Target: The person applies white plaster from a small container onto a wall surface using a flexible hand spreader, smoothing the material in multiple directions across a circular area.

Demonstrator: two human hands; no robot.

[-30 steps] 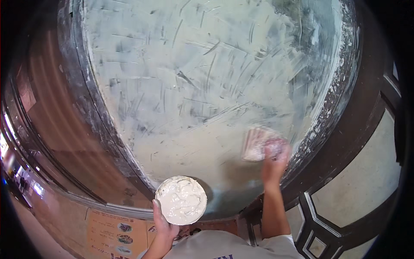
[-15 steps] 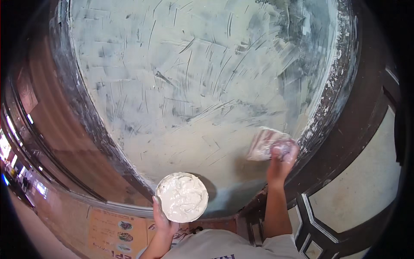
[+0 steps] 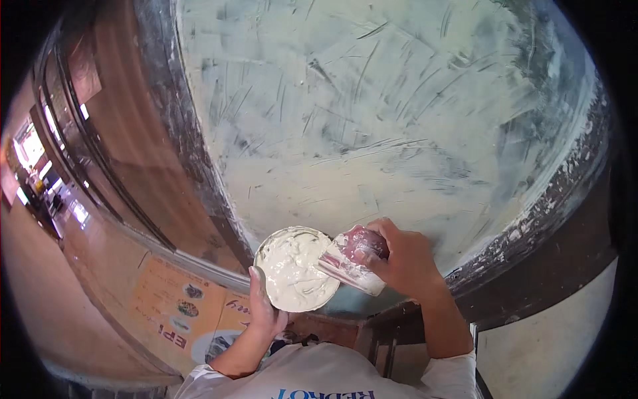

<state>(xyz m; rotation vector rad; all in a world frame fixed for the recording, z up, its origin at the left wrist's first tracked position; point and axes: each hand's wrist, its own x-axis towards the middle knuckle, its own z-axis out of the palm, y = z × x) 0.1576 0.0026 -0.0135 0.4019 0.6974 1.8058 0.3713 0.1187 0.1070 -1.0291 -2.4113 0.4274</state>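
My left hand (image 3: 264, 309) is wrapped round the lower left side of a round tub (image 3: 258, 256), holding it up in front of me. Thick off-white putty (image 3: 292, 266) fills the tub, its surface swirled and ridged. Closed round the reddish grip of a putty spreader (image 3: 352, 271) is my right hand (image 3: 399, 256). The spreader's wide blade, smeared with white, reaches over the tub's right rim; whether its edge touches the putty I cannot tell. Behind both hands stands a large panel (image 3: 372, 133) coated in pale putty, with dark scratches and streaks across it.
A dark frame (image 3: 555, 199) spattered with white borders the panel. Brown glossy panelling (image 3: 143, 133) rises on the left. An orange printed sheet (image 3: 173, 299) lies on the floor at lower left. Pale panels in dark framing (image 3: 551, 326) stand at lower right.
My right hand has brought the spreader from the panel's lower right across to the tub's rim. The tub sits slightly higher and further right in view, and the whole view has shifted.
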